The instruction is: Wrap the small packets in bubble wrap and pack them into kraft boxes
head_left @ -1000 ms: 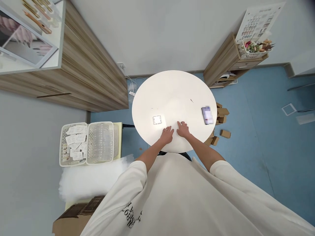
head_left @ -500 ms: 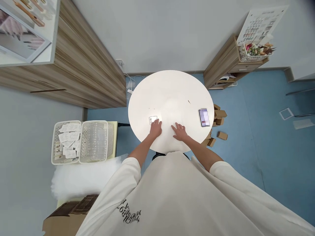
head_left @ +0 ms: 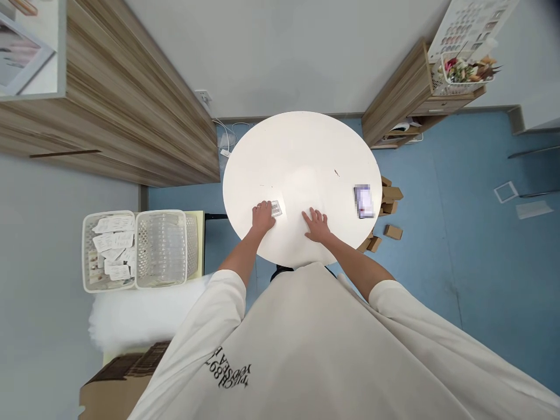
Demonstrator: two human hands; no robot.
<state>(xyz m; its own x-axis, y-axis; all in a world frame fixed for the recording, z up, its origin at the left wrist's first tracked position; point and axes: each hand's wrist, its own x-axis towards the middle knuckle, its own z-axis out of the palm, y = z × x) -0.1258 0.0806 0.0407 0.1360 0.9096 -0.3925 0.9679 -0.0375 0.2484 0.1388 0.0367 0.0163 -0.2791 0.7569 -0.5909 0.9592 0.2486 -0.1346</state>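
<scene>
I stand at a round white table (head_left: 301, 151). My left hand (head_left: 262, 216) rests on the near left part of the tabletop, fingers curled around the left side of a small clear square packet (head_left: 277, 207). My right hand (head_left: 315, 225) lies flat on the table with fingers spread, holding nothing, a little right of the packet. A small purple-and-white item (head_left: 364, 201) lies near the table's right edge, away from both hands.
Two white baskets (head_left: 139, 249), one with paper cards, sit on a low stand to the left. A cardboard box (head_left: 118, 382) is at lower left. Small brown boxes (head_left: 389, 221) lie on the blue floor right of the table. Wooden cabinets (head_left: 131, 116) flank the wall.
My left hand moved left from beside the right hand to the clear packet and closed its fingers on it. The right hand stayed flat on the table.
</scene>
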